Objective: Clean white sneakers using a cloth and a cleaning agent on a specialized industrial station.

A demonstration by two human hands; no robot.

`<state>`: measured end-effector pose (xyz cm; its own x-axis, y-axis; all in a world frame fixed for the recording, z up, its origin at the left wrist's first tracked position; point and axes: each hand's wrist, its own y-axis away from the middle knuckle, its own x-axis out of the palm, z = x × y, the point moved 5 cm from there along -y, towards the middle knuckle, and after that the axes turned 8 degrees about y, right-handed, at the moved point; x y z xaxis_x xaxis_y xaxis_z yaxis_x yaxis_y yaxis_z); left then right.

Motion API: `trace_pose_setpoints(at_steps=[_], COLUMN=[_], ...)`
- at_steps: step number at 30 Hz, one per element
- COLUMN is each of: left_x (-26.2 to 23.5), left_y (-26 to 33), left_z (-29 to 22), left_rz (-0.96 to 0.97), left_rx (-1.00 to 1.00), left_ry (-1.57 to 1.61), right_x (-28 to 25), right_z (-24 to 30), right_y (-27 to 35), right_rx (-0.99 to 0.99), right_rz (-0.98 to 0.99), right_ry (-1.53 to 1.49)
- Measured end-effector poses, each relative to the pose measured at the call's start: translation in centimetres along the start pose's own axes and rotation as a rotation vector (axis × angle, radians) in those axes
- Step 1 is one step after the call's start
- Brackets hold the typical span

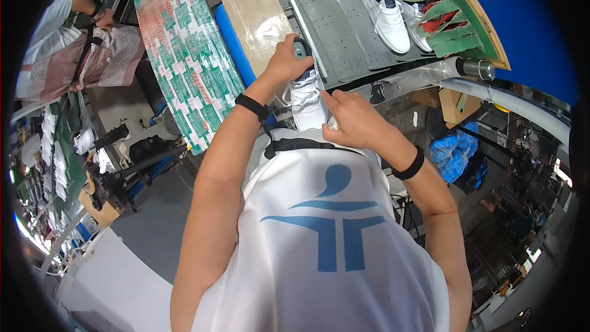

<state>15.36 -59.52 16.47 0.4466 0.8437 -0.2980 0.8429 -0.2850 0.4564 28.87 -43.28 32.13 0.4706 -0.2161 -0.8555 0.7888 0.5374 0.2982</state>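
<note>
1 white lace-up shoe [308,106] is just in front of the person's torso, toe toward the body. The left hand [284,63] grips its dark-lined collar at the heel. The right hand [359,120], fingers partly curled, is beside the laces; I cannot tell whether it grips anything. Beyond, 2 white shoes [392,26] sit on a grey perforated conveyor [335,31].

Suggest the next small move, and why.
I'd probably bring the right hand in to steady the side of the white shoe: the left hand holds its heel end, and the right index fingertip is right beside the shoe. Whether that fingertip touches it, I can't tell.
</note>
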Motion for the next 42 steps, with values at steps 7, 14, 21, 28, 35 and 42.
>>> trace_pose_setpoints(at_steps=[7,14,21,28,35,42], left_x=[0.0,-0.3,-0.1,0.2,-1.2,3.0], left_y=[1.1,1.3,0.8,0.7,1.1,10.5], left_z=[-1.9,-1.9,-1.3,-1.3,1.4,0.2], left_rz=[-0.027,-0.049,-0.066,-0.049,-0.131,-0.134], left_rx=[-0.066,-0.030,-0.007,-0.058,0.020,0.227], left_ry=[-0.081,-0.100,-0.071,-0.075,0.228,0.525], right_x=[0.0,-1.9,0.9,-1.0,-1.2,7.1], right_z=[0.8,0.0,-0.8,-0.3,-2.5,-2.1], right_y=[0.2,4.1,-0.2,1.9,3.7,-3.1], right_rx=[-0.124,-0.004,-0.069,-0.013,0.077,0.393], right_rz=[-0.127,-0.034,-0.187,0.007,0.048,-0.017], right_ry=[0.056,-0.066,-0.050,-0.175,-0.353,-0.155])
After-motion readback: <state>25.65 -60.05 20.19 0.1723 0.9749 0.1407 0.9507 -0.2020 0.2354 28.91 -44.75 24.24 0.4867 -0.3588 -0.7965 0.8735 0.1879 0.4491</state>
